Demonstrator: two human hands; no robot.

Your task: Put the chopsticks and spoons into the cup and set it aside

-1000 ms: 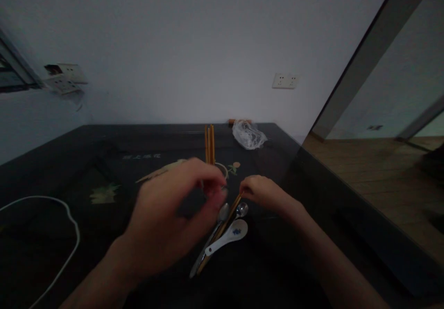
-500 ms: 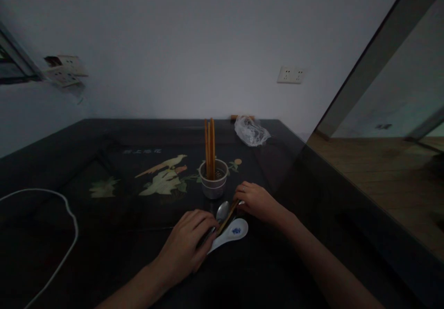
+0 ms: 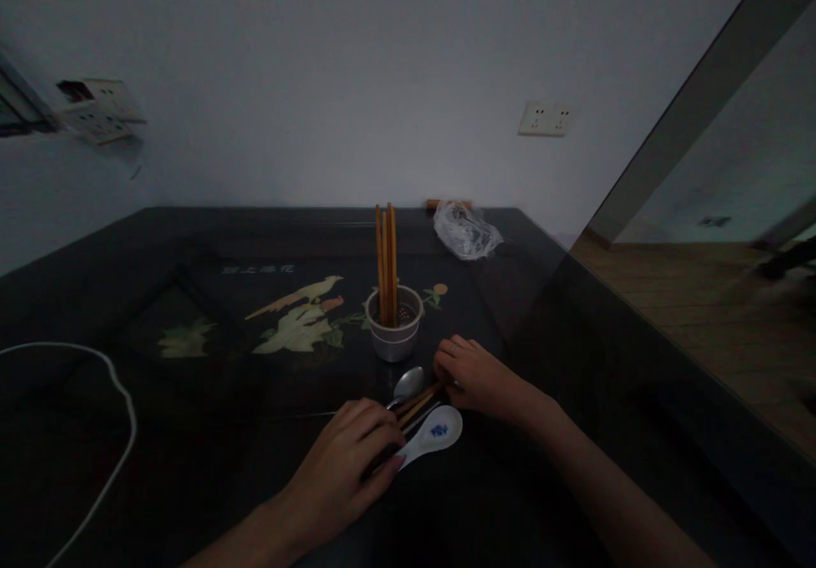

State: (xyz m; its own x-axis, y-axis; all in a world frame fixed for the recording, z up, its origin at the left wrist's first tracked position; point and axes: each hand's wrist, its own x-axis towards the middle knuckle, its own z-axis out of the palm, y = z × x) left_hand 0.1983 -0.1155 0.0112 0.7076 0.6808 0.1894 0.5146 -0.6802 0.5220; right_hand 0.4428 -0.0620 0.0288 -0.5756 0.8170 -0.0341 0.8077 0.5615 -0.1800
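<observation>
Chopsticks (image 3: 417,404) lie loose on the dark desk (image 3: 191,432) right in front of us, in a small heap with a metal spoon (image 3: 406,383) and a white ceramic spoon (image 3: 432,434) with a blue mark. Starting far left, we see a white cable (image 3: 121,406) looping over the desk edge, then the inlaid bird picture (image 3: 299,321) in the desk top. Moving in, our left hand (image 3: 348,474) is down on the near end of the heap, fingers curled over the handles of the cutlery; its grip looks closed around them, though we cannot tell exactly which pieces it has. Just behind the heap stands a small round holder (image 3: 393,334) with several more chopsticks upright in it (image 3: 386,262). On the right, our right hand (image 3: 478,374) rests on the desk at the far end of the loose chopsticks, fingertips bent down and pinching at their tips. Further back and to the right, a crumpled clear plastic bag (image 3: 465,232) sits near the wall, below a white double socket (image 3: 545,118).
</observation>
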